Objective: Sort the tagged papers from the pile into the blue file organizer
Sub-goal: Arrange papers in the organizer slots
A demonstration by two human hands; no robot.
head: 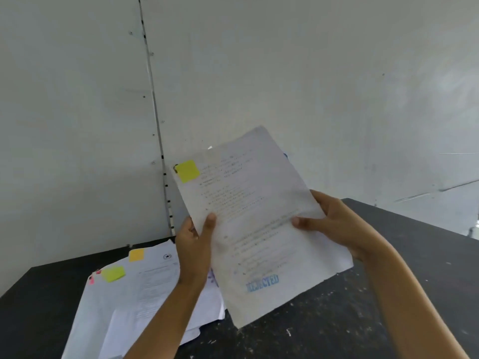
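Note:
I hold a printed paper [255, 218] up above the table, tilted to the right. A yellow-green sticky tag [187, 171] sits at its top left corner and a blue stamp [262, 282] near its bottom. My left hand [195, 248] pinches its left edge, thumb on the front. My right hand [334, 222] grips its right edge, thumb on the front too. The pile of papers [134, 294] lies on the table at the lower left, with orange [136, 254], yellow-green [113, 274] and pink [91, 280] tags. A small blue bit [285, 155] peeks past the held paper's upper right edge.
The dark speckled table [337, 320] runs to a far edge at the right. A pale panelled wall [311, 73] stands close behind it, with a vertical seam [155, 112] left of the held paper.

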